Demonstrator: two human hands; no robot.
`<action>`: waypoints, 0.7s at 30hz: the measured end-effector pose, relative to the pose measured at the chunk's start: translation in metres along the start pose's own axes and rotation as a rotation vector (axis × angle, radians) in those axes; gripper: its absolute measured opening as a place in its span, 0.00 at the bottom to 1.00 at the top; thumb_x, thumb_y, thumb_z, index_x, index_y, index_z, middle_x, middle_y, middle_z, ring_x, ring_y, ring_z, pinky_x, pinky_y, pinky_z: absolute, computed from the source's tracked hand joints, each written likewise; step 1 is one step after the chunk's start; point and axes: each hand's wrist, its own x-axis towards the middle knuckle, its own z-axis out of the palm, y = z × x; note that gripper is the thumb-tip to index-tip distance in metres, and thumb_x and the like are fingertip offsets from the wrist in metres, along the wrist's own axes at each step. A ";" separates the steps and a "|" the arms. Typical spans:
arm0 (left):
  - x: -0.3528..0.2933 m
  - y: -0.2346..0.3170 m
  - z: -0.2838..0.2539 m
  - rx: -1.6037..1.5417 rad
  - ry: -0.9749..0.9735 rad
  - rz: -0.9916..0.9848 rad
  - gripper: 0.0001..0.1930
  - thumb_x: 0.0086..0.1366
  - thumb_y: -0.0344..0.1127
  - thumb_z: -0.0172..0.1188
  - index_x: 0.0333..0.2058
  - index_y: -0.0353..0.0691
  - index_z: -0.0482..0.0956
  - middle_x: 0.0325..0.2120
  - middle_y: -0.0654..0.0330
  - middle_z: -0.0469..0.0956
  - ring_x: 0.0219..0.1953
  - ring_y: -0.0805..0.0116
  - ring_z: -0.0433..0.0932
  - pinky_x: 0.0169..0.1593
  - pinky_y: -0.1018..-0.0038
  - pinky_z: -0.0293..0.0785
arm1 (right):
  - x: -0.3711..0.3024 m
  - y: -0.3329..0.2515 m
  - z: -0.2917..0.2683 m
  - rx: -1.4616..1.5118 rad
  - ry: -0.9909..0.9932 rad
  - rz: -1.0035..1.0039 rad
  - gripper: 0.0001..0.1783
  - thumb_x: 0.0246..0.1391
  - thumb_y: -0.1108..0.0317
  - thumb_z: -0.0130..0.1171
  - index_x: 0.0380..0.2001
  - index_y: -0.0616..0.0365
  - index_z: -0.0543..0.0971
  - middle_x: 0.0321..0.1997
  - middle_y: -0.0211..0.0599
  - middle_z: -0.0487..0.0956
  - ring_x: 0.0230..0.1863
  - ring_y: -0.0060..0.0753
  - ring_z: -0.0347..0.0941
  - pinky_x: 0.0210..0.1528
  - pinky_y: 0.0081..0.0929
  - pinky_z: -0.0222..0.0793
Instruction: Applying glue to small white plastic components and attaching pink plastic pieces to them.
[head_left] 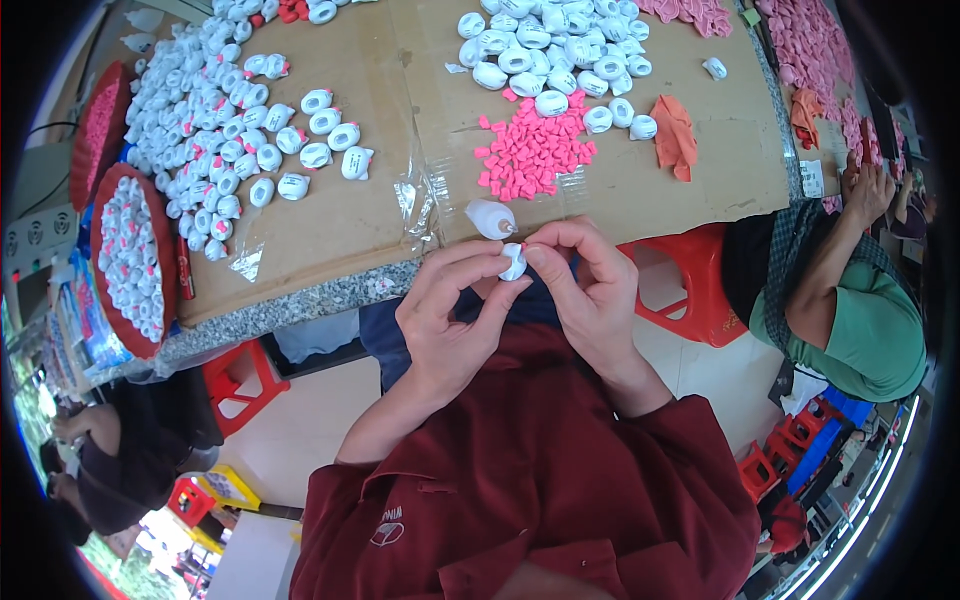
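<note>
In front of my chest, at the table's near edge, my left hand (452, 312) pinches a small rounded white piece (513, 264) between thumb and fingers. My right hand (588, 285) is closed at that piece's right side; a bit of pink shows at its thumb and fingertips, mostly hidden. Just beyond my fingers lies a white squeeze bottle (490, 219) with a narrow tip. Past it spreads a pile of small pink pieces (530, 148). Farther back are many loose white pieces (560, 45) like the one I hold.
Cardboard (350, 215) covers the granite-edged table. At left lie many white pieces (190, 110), some with pink bits, beside a red tray (160, 265) of them. An orange cloth (675, 138) lies right. A person in green (865, 325) sits right, near a red stool (690, 280).
</note>
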 end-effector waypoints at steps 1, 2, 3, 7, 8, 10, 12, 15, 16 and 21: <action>0.001 0.004 0.002 0.030 0.006 0.019 0.14 0.44 0.19 0.66 0.32 0.35 0.76 0.34 0.55 0.75 0.30 0.71 0.76 0.33 0.80 0.74 | -0.001 -0.001 0.000 0.040 0.003 0.035 0.04 0.51 0.78 0.54 0.32 0.66 0.75 0.31 0.32 0.74 0.30 0.17 0.66 0.34 0.14 0.62; 0.001 0.006 0.002 0.061 0.013 0.037 0.14 0.44 0.20 0.66 0.32 0.35 0.76 0.34 0.55 0.75 0.30 0.70 0.77 0.33 0.79 0.74 | -0.002 -0.001 0.001 0.038 0.003 0.036 0.04 0.51 0.78 0.54 0.32 0.66 0.75 0.31 0.32 0.74 0.30 0.17 0.66 0.34 0.14 0.62; 0.001 0.006 0.002 0.059 0.014 0.036 0.14 0.44 0.20 0.66 0.32 0.35 0.76 0.34 0.55 0.75 0.30 0.70 0.77 0.33 0.79 0.74 | -0.003 0.000 0.001 0.074 0.007 0.035 0.05 0.51 0.79 0.54 0.32 0.66 0.75 0.31 0.32 0.74 0.31 0.17 0.67 0.34 0.14 0.62; 0.001 0.004 0.000 0.123 0.018 0.097 0.14 0.43 0.19 0.66 0.31 0.35 0.76 0.33 0.54 0.76 0.36 0.65 0.76 0.38 0.76 0.73 | -0.004 -0.002 -0.002 0.145 -0.032 0.074 0.06 0.49 0.80 0.55 0.32 0.67 0.76 0.31 0.33 0.74 0.32 0.19 0.69 0.34 0.15 0.63; 0.001 0.003 -0.001 0.144 0.014 0.127 0.13 0.44 0.19 0.66 0.31 0.35 0.77 0.34 0.54 0.76 0.36 0.65 0.76 0.38 0.76 0.73 | -0.004 -0.004 -0.003 0.143 -0.031 0.074 0.06 0.49 0.80 0.55 0.32 0.67 0.76 0.31 0.33 0.74 0.32 0.19 0.69 0.34 0.15 0.63; 0.003 0.001 -0.004 0.146 -0.014 0.170 0.12 0.45 0.19 0.65 0.31 0.35 0.77 0.35 0.53 0.76 0.37 0.65 0.76 0.38 0.76 0.73 | -0.002 -0.005 -0.007 0.064 -0.063 0.054 0.06 0.44 0.79 0.60 0.30 0.65 0.77 0.29 0.31 0.74 0.29 0.18 0.67 0.32 0.15 0.61; 0.002 0.000 -0.008 0.149 -0.042 0.213 0.11 0.46 0.19 0.64 0.31 0.34 0.78 0.35 0.53 0.76 0.37 0.65 0.76 0.39 0.76 0.74 | 0.001 -0.002 -0.014 -0.003 -0.086 0.023 0.07 0.42 0.78 0.63 0.29 0.64 0.78 0.29 0.30 0.74 0.28 0.18 0.66 0.31 0.15 0.60; 0.000 -0.001 -0.011 -0.162 -0.141 -0.125 0.12 0.46 0.19 0.64 0.32 0.35 0.79 0.36 0.54 0.77 0.36 0.66 0.77 0.38 0.76 0.75 | 0.006 0.003 -0.017 -0.075 -0.111 -0.030 0.09 0.37 0.77 0.66 0.27 0.62 0.78 0.28 0.29 0.74 0.27 0.16 0.63 0.29 0.15 0.57; 0.000 -0.002 -0.011 -0.280 -0.140 -0.192 0.12 0.46 0.18 0.63 0.32 0.35 0.79 0.36 0.54 0.77 0.37 0.65 0.77 0.39 0.76 0.75 | 0.007 0.004 -0.017 -0.078 -0.112 -0.050 0.10 0.35 0.76 0.67 0.26 0.61 0.78 0.27 0.28 0.73 0.26 0.15 0.62 0.29 0.15 0.55; 0.001 0.000 -0.015 -0.461 -0.193 -0.372 0.11 0.48 0.18 0.61 0.33 0.34 0.79 0.36 0.53 0.77 0.38 0.64 0.77 0.40 0.76 0.75 | 0.007 -0.006 -0.017 0.175 -0.203 0.127 0.10 0.37 0.77 0.67 0.26 0.61 0.77 0.27 0.28 0.73 0.26 0.14 0.64 0.29 0.14 0.57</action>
